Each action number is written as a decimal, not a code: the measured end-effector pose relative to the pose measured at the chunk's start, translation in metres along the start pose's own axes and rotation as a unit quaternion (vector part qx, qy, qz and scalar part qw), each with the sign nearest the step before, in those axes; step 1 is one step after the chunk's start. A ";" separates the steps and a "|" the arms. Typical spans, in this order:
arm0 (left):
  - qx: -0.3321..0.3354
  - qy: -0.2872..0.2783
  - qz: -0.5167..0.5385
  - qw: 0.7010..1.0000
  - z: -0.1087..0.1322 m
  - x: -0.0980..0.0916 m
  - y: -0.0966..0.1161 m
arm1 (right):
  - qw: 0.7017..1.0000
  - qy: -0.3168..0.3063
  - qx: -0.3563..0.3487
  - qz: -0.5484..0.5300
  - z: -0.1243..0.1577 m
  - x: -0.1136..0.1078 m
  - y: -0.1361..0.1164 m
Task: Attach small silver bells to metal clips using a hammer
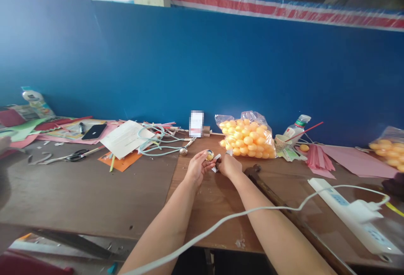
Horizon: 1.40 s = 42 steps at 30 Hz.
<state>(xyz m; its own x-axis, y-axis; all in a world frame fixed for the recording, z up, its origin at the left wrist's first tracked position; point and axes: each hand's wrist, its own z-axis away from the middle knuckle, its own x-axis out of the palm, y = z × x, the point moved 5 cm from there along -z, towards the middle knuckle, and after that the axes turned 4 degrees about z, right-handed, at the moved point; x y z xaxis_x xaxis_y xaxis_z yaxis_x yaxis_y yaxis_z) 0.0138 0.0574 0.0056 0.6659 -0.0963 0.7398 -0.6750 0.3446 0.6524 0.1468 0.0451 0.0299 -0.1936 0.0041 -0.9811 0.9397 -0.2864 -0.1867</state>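
Between the thumb and fingers of my left hand (198, 166) is a small shiny gold ball (209, 155). Close beside it, my right hand (229, 165) is closed with its back toward me. A small white strip (216, 163) lies between the two hands, and its end runs to my right fingers; what it is made of I cannot tell. My right fingertips are mostly hidden. A second shiny ball (183, 151), silvery, rests on the table to the left of my hands.
A clear bag of orange balls (248, 138) stands behind my right hand. A wooden cane (284, 205) and a power strip (350, 212) lie to the right. The white cable (221, 223) crosses above my forearms. Scissors (77, 155) and papers (124, 140) lie left.
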 end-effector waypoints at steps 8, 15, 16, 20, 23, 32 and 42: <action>-0.005 0.009 -0.006 1.000 -0.001 -0.001 -0.001 | 0.998 0.020 -0.027 -0.054 0.001 0.007 0.003; -0.029 -0.013 0.018 0.999 0.000 -0.002 -0.004 | 0.997 0.023 -0.042 -0.068 0.004 0.011 0.003; -0.037 -0.019 0.028 0.999 0.000 -0.001 -0.004 | 0.996 0.019 -0.035 -0.074 0.004 0.012 0.004; -0.055 -0.052 0.049 0.996 0.000 0.000 -0.003 | 0.995 0.017 -0.022 -0.095 0.008 0.015 0.006; -0.058 -0.063 0.056 0.995 0.001 0.001 -0.002 | 0.994 0.031 -0.032 -0.103 0.010 0.015 0.008; -0.059 -0.053 0.031 0.996 0.001 -0.002 -0.004 | 0.992 0.037 -0.047 -0.107 0.012 0.015 0.006; -0.055 -0.053 0.017 0.997 0.000 -0.003 -0.005 | 0.993 0.041 -0.031 -0.110 0.010 0.017 0.007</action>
<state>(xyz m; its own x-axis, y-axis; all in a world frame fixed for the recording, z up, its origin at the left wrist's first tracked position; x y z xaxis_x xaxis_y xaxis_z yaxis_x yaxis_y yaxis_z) 0.0149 0.0562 0.0001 0.6021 -0.1793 0.7781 -0.6532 0.4498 0.6091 0.1470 0.0336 0.0121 -0.3750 0.1383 -0.9167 0.8931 -0.2114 -0.3972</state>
